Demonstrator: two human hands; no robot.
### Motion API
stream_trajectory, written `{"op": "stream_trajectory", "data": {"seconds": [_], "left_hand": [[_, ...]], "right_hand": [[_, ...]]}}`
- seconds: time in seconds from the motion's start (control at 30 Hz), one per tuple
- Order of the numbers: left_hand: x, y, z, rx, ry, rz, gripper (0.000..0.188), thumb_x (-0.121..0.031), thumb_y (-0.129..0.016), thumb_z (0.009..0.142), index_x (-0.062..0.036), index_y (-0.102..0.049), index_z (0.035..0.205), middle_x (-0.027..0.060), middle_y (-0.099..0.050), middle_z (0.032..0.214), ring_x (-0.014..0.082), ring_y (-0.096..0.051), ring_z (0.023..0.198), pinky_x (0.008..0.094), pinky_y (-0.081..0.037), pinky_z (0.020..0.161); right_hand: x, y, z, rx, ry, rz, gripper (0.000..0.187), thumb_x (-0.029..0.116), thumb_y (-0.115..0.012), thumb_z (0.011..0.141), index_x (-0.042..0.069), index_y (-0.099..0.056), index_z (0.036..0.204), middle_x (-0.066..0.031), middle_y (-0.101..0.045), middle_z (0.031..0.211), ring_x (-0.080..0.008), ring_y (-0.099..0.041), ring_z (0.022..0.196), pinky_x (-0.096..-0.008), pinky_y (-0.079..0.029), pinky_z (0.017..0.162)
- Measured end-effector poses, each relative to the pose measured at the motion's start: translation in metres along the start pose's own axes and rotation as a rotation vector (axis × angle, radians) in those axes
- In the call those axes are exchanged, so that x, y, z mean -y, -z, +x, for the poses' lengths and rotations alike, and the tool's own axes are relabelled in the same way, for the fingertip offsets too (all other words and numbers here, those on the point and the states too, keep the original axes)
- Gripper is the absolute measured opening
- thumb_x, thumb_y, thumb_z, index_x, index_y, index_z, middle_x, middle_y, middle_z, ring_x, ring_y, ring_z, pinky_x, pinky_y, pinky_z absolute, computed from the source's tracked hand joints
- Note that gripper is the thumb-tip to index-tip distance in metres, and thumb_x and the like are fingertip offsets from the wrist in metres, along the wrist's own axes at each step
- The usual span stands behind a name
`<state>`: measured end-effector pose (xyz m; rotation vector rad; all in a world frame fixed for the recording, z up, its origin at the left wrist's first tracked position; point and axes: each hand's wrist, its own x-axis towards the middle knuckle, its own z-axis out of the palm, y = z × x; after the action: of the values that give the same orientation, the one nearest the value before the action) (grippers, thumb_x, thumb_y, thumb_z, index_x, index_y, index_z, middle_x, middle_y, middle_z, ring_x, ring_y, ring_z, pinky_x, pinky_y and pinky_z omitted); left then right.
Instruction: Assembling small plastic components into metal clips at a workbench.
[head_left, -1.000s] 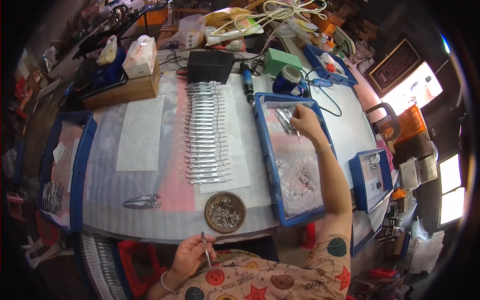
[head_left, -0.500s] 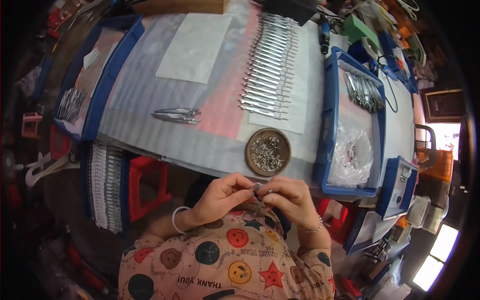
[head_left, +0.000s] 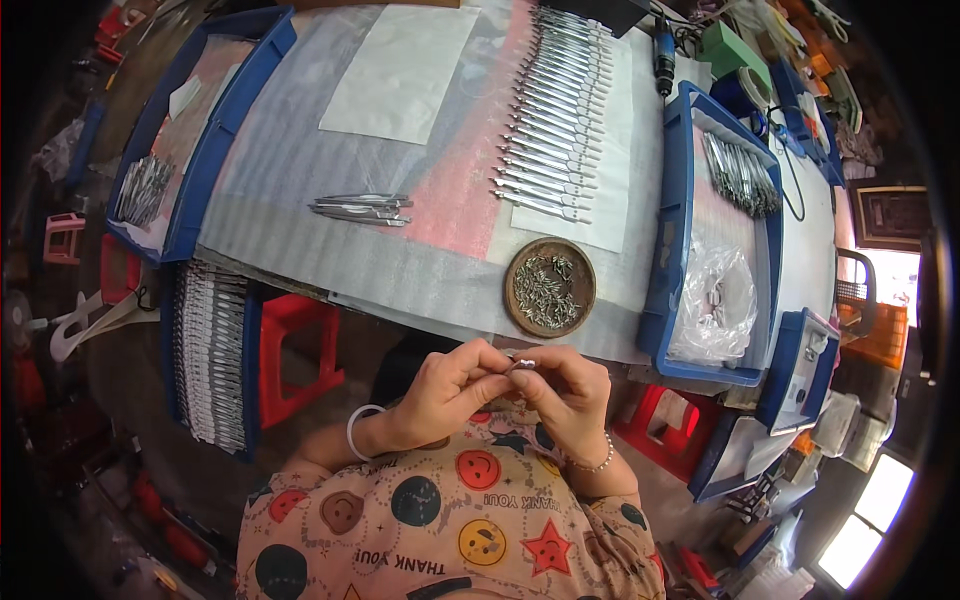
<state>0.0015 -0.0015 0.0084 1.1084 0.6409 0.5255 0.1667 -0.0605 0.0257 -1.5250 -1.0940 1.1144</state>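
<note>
My left hand (head_left: 452, 392) and my right hand (head_left: 568, 388) meet just off the table's near edge, thumbs and forefingers pinched together. Between their fingertips shows a small shiny metal piece (head_left: 522, 365); the fingers cover most of it, so its full shape is hidden. Just beyond my right hand stands a round brown bowl (head_left: 514, 315) holding many tiny silver metal parts (head_left: 548, 290). Past the bowl, a long row of slim silver metal pieces (head_left: 550, 150) lies side by side on white paper. A small pile of similar slim pieces (head_left: 362, 209) rests farther left on the table.
Blue trays with metal pieces stand at the left (head_left: 222, 130) and right (head_left: 655, 290); the right one also holds a clear plastic bag (head_left: 712, 310). Below the table's left edge is a rack of silver pieces (head_left: 210, 360) beside a red stool (head_left: 300, 350). A blue-black tool (head_left: 664, 60) lies at the back.
My right hand has shifted slightly left and turned, and a shiny bit of metal now shows at the fingertips. The table appears a little higher and farther right in view.
</note>
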Motion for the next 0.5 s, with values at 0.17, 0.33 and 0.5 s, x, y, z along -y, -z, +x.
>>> {"op": "stream_trajectory", "data": {"seconds": [0.17,0.33,0.5], "left_hand": [[-0.0032,-0.0008,0.0015,0.014,0.004,0.036,0.012,-0.005,-0.054,0.093,0.0049,-0.052,0.1,0.009,-0.067,0.088,0.0099,-0.064,0.084,0.0223,-0.052,0.072],[0.0021,-0.0019,0.0013,0.012,0.013,-0.039,0.012,-0.005,-0.054,0.092,0.0053,-0.052,0.099,0.0096,-0.068,0.088,0.0102,-0.064,0.084,0.0226,-0.052,0.073],[-0.0007,-0.0007,0.0034,0.053,0.014,0.089,0.013,-0.006,-0.054,0.092,0.0051,-0.052,0.097,0.0104,-0.068,0.086,0.0099,-0.064,0.083,0.0217,-0.052,0.07]], "right_hand": [[-0.0001,-0.0008,-0.0023,-0.032,-0.01,0.051,0.011,0.002,-0.068,0.079,-0.001,-0.064,0.089,-0.0084,-0.064,0.077,-0.0111,-0.061,0.066,-0.0228,-0.048,0.06],[0.0037,0.0018,-0.0006,-0.011,0.056,0.007,0.01,0.001,-0.067,0.079,-0.001,-0.064,0.088,-0.0086,-0.064,0.076,-0.0121,-0.06,0.065,-0.0231,-0.047,0.059],[0.0043,0.0056,0.0004,0.035,0.055,-0.033,0.009,0.0,-0.067,0.079,-0.001,-0.063,0.087,-0.0086,-0.063,0.075,-0.0138,-0.061,0.065,-0.0238,-0.048,0.059]]}}
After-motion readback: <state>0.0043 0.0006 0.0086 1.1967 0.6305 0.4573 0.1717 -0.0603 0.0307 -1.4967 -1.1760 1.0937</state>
